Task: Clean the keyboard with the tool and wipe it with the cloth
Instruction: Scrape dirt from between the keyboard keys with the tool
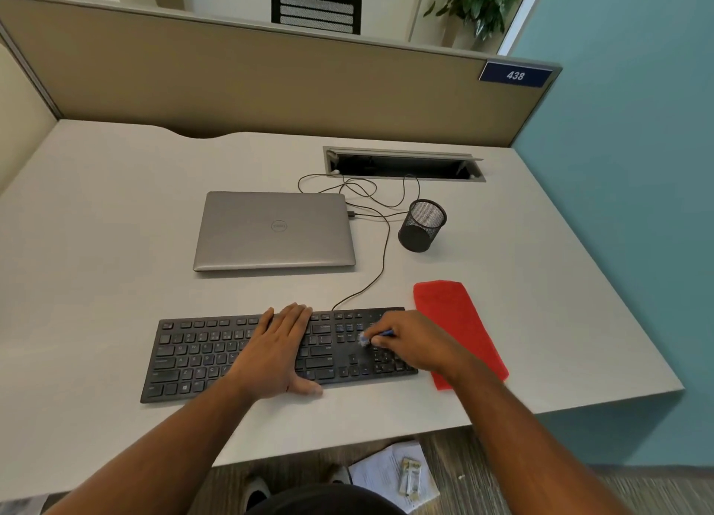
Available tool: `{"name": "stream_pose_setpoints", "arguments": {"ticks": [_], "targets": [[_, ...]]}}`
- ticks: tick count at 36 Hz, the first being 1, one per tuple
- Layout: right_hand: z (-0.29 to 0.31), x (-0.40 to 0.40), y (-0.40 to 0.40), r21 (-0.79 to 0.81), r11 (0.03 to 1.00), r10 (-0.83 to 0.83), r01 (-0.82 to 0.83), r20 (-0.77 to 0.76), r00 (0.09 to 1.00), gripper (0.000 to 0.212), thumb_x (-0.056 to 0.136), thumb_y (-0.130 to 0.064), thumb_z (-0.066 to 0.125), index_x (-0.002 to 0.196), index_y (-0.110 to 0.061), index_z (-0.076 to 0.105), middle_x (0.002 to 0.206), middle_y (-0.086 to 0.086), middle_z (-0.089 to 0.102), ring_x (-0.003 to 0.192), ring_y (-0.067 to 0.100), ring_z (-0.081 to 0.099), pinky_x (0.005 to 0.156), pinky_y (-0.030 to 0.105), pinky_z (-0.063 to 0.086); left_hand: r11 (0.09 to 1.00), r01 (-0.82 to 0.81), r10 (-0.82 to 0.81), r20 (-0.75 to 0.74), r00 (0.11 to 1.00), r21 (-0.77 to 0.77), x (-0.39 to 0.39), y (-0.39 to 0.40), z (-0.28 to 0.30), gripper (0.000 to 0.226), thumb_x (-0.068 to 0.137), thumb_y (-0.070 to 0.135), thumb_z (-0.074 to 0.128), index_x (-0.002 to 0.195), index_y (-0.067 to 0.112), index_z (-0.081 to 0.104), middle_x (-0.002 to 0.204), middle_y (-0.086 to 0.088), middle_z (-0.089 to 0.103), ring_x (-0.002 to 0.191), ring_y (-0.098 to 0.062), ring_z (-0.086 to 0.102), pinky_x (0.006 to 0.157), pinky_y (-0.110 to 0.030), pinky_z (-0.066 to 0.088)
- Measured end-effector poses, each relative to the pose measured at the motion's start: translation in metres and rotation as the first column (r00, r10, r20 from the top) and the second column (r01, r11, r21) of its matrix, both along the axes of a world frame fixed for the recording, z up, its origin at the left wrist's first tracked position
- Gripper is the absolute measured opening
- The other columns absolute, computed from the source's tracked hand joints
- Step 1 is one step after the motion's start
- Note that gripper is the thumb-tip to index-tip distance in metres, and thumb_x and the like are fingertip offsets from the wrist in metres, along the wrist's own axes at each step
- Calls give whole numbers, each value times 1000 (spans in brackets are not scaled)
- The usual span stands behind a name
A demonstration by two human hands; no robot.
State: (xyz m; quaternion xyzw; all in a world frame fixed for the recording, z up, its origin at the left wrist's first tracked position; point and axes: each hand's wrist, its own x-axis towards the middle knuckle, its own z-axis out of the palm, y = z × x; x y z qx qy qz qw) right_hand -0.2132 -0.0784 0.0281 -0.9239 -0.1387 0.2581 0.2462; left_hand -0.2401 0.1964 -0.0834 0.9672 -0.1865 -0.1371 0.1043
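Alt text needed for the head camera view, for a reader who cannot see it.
A person's right hand holds a small blue brush against the right side of a black keyboard, while the left hand lies flat across its middle. A red cloth lies just right of the keyboard; a closed laptop and mesh cup sit behind.
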Motion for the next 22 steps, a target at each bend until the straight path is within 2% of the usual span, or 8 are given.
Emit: {"name": "stream_pose_setpoints", "arguments": {"ticks": [4,9,10,13,14,16,19,22], "targets": [[-5,2,-13,-92,994,-52,53,5,999,20,101,-28,60,115,-32,75,110,-9,72,89,7,65,81,32,57,1000,1,-1,-3,1000,0,0,0,0,147,63,106,42,164,16,-15,174,-4,-7,159,-20,-14,126,-44,-17],[-2,15,-45,-311,944,-97,112,64,993,18,100,-26,58,103,-22,76,99,-3,74,81,10,63,71,28,49,1000,2,-2,-2,1000,6,0,1,-1,147,63,106,42,164,16,-15,174,-4,-7,159,-21,-13,126,-44,-17],[0,16,-46,-285,948,-126,142,72,989,18,100,-26,58,100,-23,76,96,-5,73,81,10,63,71,29,48,1000,3,-3,-4,1000,11,0,1,0,147,63,106,42,164,16,-16,174,-4,-7,159,-21,-14,126,-44,-17],[5,15,-36,-70,971,-221,227,80,972,24,100,-29,57,82,-29,73,86,-9,72,81,9,65,76,33,52,1000,4,-4,-5,1000,23,1,0,0,147,63,106,41,163,16,-17,174,-4,-8,159,-20,-14,127,-44,-16],[5,15,-31,-16,970,-242,244,74,967,25,101,-31,56,82,-29,73,86,-8,72,83,10,66,79,33,54,1000,6,-5,-4,1000,23,1,0,0,147,63,106,41,164,16,-16,174,-4,-8,159,-20,-14,127,-44,-16],[1,11,-20,50,964,-265,263,38,964,24,103,-34,54,96,-27,76,89,-9,73,86,9,67,82,33,57,1000,4,-4,-1,1000,16,1,0,-1,147,63,106,41,164,16,-16,174,-4,-7,159,-20,-14,127,-44,-16],[-11,1,-12,14,966,-260,259,49,964,24,105,-33,53,110,-24,75,92,-8,72,83,12,68,80,36,58,1000,5,-5,-8,1000,18,0,0,0,147,63,106,41,164,16,-16,174,-4,-8,159,-20,-15,126,-44,-17],[-14,-9,-9,-45,961,-269,271,54,962,24,106,-30,51,108,-21,73,88,-2,72,74,16,66,66,34,54,1000,3,-3,-5,1000,24,1,0,1,147,63,106,41,164,16,-17,174,-3,-9,159,-20,-14,126,-43,-18]]}}
